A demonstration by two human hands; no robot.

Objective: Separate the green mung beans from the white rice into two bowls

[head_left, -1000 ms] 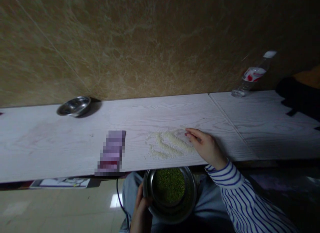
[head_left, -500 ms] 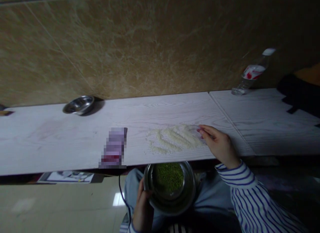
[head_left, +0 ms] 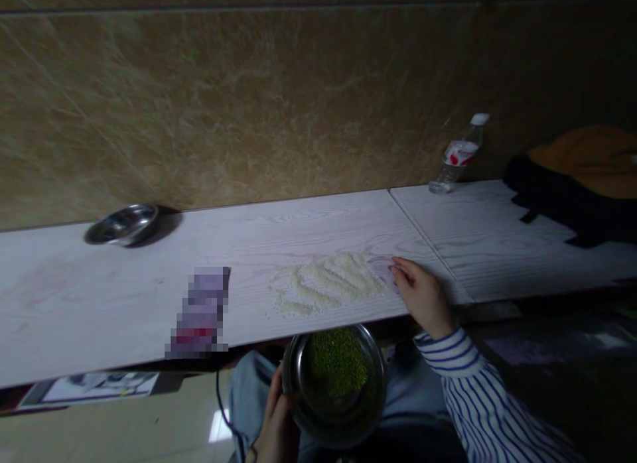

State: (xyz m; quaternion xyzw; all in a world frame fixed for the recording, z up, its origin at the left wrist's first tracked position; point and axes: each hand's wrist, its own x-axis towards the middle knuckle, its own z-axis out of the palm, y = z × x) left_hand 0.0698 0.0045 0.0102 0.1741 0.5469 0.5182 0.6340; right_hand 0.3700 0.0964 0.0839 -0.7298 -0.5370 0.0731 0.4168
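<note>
My left hand [head_left: 279,413] grips the left rim of a steel bowl [head_left: 375,383], held over my lap just below the table edge. Green mung beans [head_left: 338,360] lie inside it. At the right end of a spread of white rice grains [head_left: 328,280] on the table, my right hand [head_left: 421,292] pinches a thin clear plastic piece [head_left: 383,263] with a curved edge. The piece is see-through, so its full shape is hard to make out. The rice lies in several slanting ridges with loose grains around them.
A phone-like, pixelated object [head_left: 202,310] lies left of the rice, a cable below it. A small steel bowl [head_left: 124,225] sits tilted near the wall. A plastic bottle [head_left: 456,154] stands at back right beside a black and orange bag [head_left: 572,184]. The table's front edge runs above my lap.
The view has swung to the right. My right hand with the clear plastic piece has moved a little rightward relative to the rice. My left hand still holds the bowl.
</note>
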